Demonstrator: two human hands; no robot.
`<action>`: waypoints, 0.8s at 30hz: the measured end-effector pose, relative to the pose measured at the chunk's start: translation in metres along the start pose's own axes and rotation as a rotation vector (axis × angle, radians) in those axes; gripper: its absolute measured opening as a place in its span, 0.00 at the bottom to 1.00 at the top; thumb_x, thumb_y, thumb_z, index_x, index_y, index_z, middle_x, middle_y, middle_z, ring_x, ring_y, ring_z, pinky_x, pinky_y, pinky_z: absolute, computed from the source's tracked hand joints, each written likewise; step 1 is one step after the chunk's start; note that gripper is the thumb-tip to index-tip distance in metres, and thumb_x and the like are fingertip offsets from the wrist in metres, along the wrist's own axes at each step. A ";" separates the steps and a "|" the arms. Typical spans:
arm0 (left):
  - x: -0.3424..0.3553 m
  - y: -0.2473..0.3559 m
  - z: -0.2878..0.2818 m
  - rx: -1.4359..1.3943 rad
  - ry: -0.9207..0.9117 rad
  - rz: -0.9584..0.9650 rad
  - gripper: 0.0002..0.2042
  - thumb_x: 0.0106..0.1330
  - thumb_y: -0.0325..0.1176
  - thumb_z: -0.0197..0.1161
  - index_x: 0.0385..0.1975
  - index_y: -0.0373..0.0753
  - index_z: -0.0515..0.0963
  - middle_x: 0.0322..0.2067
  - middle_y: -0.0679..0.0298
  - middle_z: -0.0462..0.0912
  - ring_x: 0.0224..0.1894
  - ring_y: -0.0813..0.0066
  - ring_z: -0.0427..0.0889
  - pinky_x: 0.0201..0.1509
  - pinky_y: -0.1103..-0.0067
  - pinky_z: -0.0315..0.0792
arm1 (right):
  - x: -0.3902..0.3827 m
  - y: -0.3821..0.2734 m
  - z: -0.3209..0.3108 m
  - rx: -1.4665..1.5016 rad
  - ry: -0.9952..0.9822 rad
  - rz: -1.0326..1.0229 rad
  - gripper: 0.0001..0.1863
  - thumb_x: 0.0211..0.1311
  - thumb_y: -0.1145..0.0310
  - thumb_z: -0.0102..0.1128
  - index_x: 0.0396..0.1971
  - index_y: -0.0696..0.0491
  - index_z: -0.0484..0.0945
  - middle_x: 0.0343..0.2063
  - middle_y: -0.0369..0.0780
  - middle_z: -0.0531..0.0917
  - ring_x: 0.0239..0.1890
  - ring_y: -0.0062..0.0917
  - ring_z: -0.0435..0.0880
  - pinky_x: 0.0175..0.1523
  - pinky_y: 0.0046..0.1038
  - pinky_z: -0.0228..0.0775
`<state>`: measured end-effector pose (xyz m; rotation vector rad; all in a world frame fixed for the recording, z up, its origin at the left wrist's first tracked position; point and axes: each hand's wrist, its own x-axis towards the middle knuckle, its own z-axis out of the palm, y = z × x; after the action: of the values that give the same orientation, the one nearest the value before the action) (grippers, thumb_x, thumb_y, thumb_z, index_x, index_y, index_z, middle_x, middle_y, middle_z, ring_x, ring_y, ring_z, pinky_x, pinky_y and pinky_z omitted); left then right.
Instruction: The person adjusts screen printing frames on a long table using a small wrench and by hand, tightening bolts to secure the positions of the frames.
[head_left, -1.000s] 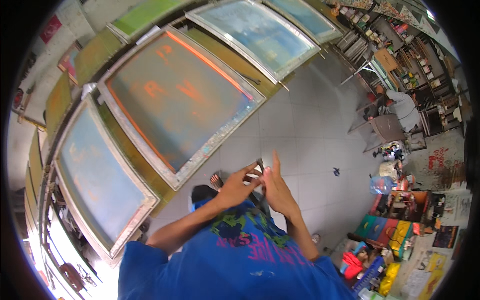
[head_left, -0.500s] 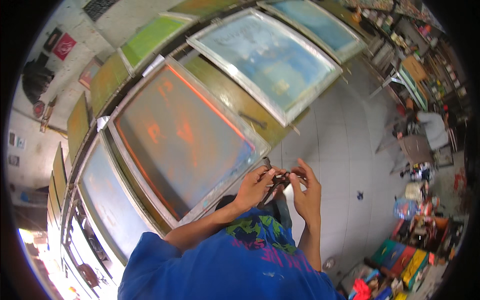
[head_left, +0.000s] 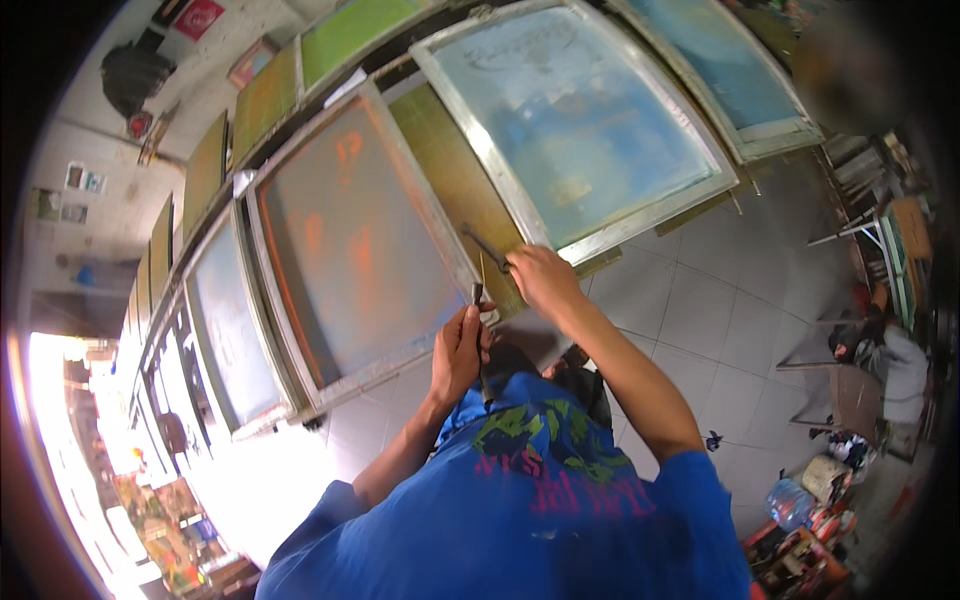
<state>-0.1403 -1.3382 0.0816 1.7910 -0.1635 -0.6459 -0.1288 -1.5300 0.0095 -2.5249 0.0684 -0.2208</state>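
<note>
My left hand (head_left: 458, 352) is closed around a dark metal rod tool (head_left: 477, 294) with a thicker, socket-like upper end, held roughly upright in front of my shirt. Its lower part runs down past my fingers. Further right and forward, my right hand (head_left: 543, 280) has its fingers closed on the near end of a dark wrench (head_left: 482, 243), which lies on a yellow-brown board (head_left: 440, 160). That board shows between an orange-stained framed screen (head_left: 355, 240) on the left and a blue-stained framed screen (head_left: 590, 120) on the right.
A pale framed screen (head_left: 235, 320) stands at the left of the row, and another blue framed screen (head_left: 725, 70) at the far right. Grey tiled floor (head_left: 690, 310) runs beside the row. A brown chair (head_left: 850, 395) and a clear blue water jug (head_left: 790, 503) are at the right.
My hands have separated. The left keeps the rod tool and has shifted left; the right has reached forward onto the wrench on the board. The view has turned.
</note>
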 end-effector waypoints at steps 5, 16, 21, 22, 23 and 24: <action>-0.006 0.005 0.020 -0.111 0.100 -0.064 0.20 0.81 0.42 0.43 0.48 0.32 0.78 0.18 0.73 0.68 0.18 0.87 0.67 0.23 0.85 0.63 | 0.068 0.001 0.048 -0.351 0.029 -0.202 0.05 0.57 0.73 0.58 0.29 0.57 0.82 0.32 0.45 0.81 0.38 0.36 0.83 0.43 0.32 0.79; 0.001 0.003 0.037 -0.194 0.282 -0.070 0.21 0.80 0.45 0.45 0.45 0.33 0.80 0.17 0.74 0.66 0.17 0.86 0.64 0.21 0.84 0.61 | 0.115 -0.010 0.033 -0.193 -0.480 0.012 0.06 0.55 0.75 0.60 0.30 0.60 0.83 0.36 0.51 0.86 0.44 0.46 0.85 0.47 0.42 0.79; 0.002 0.002 0.054 0.026 0.288 -0.158 0.22 0.78 0.46 0.48 0.41 0.31 0.81 0.16 0.68 0.68 0.19 0.82 0.67 0.25 0.76 0.64 | 0.138 0.016 0.028 -0.201 -0.678 -0.079 0.09 0.58 0.67 0.63 0.29 0.59 0.83 0.36 0.52 0.86 0.44 0.46 0.86 0.49 0.40 0.79; 0.001 -0.008 0.064 0.074 0.313 -0.174 0.22 0.78 0.47 0.49 0.40 0.31 0.81 0.16 0.67 0.68 0.20 0.80 0.67 0.25 0.75 0.64 | 0.134 0.014 0.027 -0.215 -0.680 -0.116 0.10 0.59 0.67 0.63 0.28 0.59 0.83 0.36 0.52 0.86 0.44 0.46 0.86 0.49 0.40 0.79; 0.002 -0.014 0.075 0.091 0.372 -0.163 0.24 0.77 0.48 0.49 0.39 0.30 0.82 0.16 0.64 0.67 0.20 0.77 0.68 0.26 0.72 0.65 | 0.126 0.002 0.019 -0.236 -0.681 -0.146 0.11 0.59 0.66 0.63 0.28 0.60 0.83 0.35 0.52 0.86 0.43 0.46 0.86 0.50 0.40 0.79; 0.001 -0.013 0.081 0.045 0.368 -0.198 0.23 0.77 0.48 0.49 0.40 0.31 0.82 0.16 0.66 0.67 0.19 0.78 0.68 0.26 0.73 0.65 | 0.125 -0.008 0.016 -0.242 -0.664 -0.174 0.11 0.60 0.66 0.62 0.28 0.60 0.82 0.35 0.52 0.86 0.43 0.47 0.86 0.50 0.39 0.80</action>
<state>-0.1835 -1.4031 0.0548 1.9517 0.2528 -0.4420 -0.0030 -1.5271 0.0192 -2.7104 -0.4098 0.5930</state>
